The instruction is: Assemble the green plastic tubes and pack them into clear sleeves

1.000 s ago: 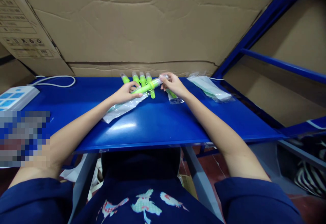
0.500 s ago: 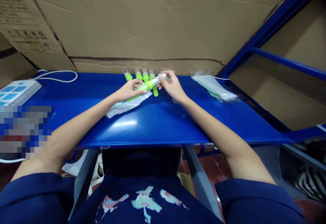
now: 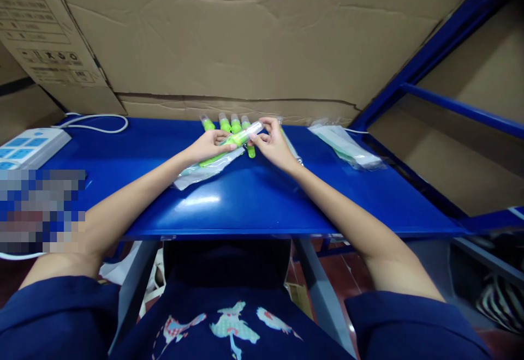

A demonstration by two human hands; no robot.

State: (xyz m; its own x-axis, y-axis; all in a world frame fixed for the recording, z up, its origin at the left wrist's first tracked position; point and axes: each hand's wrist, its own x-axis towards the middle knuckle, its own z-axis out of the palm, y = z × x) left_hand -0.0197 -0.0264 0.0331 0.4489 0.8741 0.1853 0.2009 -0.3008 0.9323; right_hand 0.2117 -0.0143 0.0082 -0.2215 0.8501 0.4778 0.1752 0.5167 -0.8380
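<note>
A lime-green tube with a clear end [image 3: 240, 140] lies slantwise between my two hands, the clear end up and to the right. My left hand [image 3: 210, 146] is closed around its green part, thumb on the near side. The fingers of my right hand [image 3: 274, 143] pinch at the clear end. Under my left hand a clear plastic packet with white and pale green inside [image 3: 204, 175] rests on the table. Just behind my hands, several similar green tubes [image 3: 224, 125] lie in a row, partly hidden by my fingers.
Plastic-wrapped pale packets [image 3: 347, 144] lie on the blue table [image 3: 254, 202] to the right. Another clear packet [image 3: 291, 144] is partly behind my right hand. A white power strip [image 3: 35, 144] with a looped cable stands left. A cardboard wall [image 3: 245, 38] closes off the back.
My right hand has shifted slightly on the clear end, which now shows more between its fingers. My left hand keeps its hold. The view has moved a little.
</note>
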